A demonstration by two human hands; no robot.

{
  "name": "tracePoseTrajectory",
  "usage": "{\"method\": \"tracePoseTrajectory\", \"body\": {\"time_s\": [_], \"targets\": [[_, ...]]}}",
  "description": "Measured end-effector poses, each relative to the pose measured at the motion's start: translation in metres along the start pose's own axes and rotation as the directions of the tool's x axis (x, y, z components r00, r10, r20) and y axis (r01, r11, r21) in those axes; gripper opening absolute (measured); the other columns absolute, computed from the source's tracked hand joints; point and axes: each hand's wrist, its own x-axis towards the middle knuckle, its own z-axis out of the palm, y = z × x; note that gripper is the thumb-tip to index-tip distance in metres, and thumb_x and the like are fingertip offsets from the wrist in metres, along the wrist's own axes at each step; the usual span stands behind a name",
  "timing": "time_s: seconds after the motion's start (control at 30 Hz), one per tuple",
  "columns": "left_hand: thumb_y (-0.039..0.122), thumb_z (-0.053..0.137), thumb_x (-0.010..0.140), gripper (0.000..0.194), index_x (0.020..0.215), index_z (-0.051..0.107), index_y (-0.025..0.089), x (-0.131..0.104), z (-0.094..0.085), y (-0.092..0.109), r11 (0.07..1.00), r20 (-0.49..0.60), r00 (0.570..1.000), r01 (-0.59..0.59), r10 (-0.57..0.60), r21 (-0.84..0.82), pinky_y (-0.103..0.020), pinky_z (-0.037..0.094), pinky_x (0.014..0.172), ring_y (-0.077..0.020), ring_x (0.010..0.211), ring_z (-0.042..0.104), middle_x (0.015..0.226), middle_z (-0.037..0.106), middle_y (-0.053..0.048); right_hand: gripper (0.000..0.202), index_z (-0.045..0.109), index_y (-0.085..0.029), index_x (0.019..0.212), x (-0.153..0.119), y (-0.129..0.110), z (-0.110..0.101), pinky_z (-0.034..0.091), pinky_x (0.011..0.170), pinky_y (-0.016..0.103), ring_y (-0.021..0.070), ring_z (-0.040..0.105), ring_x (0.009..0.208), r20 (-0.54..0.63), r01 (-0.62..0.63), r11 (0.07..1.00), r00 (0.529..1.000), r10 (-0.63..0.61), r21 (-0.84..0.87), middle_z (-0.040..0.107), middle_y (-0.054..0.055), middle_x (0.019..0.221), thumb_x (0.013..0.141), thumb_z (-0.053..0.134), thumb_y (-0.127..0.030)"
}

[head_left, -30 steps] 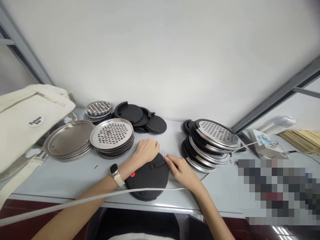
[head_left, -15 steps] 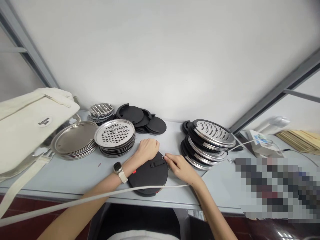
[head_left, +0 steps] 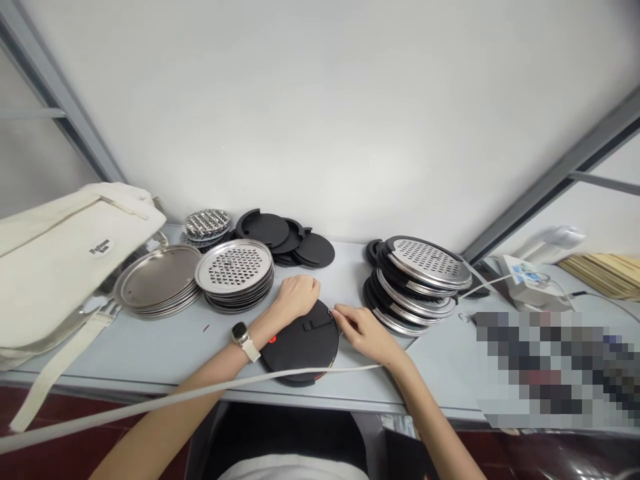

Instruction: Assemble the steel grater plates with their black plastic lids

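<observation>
A round black disc [head_left: 300, 353], with a red mark and a small black strap-like piece on its face, lies at the front of the bench. My left hand [head_left: 299, 293] is curled over its far edge; its fingertips are hidden. At the disc's right edge, my right hand [head_left: 361, 328] pinches a small metal clip [head_left: 331, 313], too small to make out fully. Left of the hands stand a stack of round grater plates [head_left: 234, 268] and some plain metal plates [head_left: 159, 277]. On the right are black-rimmed discs with perforated metal tops [head_left: 427, 261].
Black discs [head_left: 314, 249] and a smaller grater stack [head_left: 207, 223] lie by the wall. A cream bag [head_left: 65, 260] fills the left end. A white cable [head_left: 210, 392] crosses over the forearms. To the right are a white box [head_left: 533, 287] and yellow envelopes [head_left: 600, 273].
The view has shifted slightly, so the bench items appear a little farther right. Both hands keep nearly the same places at the black disc, the right still pinching at its edge.
</observation>
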Motion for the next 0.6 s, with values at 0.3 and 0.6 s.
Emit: {"method": "tracePoseTrajectory", "body": {"time_s": [0.3, 0.6], "targets": [[0.034, 0.027, 0.093, 0.046, 0.083, 0.067, 0.014, -0.0039, -0.0011, -0.0036, 0.999, -0.016, 1.0, -0.026, 0.025, -0.025, -0.033, 0.042, 0.078, -0.024, 0.088, 0.065, 0.089, 0.069, -0.015, 0.035, 0.03, -0.02, 0.063, 0.0, 0.0003, 0.0056, 0.023, 0.051, 0.024, 0.0092, 0.03, 0.05, -0.048, -0.02, 1.0, 0.999, 0.019, -0.01, 0.029, -0.006, 0.054, 0.095, 0.033, -0.033], [0.049, 0.026, 0.093, 0.056, 0.07, 0.065, 0.016, -0.0086, -0.0076, -0.0096, 0.993, 0.025, 0.993, -0.111, 0.112, -0.051, -0.031, 0.042, 0.074, -0.024, 0.083, 0.065, 0.076, 0.068, -0.012, 0.035, 0.036, -0.019, 0.063, -0.0015, -0.0021, 0.0054, 0.024, 0.052, 0.024, 0.0091, 0.032, 0.051, -0.051, 0.0, 1.0, 0.999, 0.001, 0.002, 0.032, -0.006, 0.054, 0.095, 0.034, -0.032]]}}
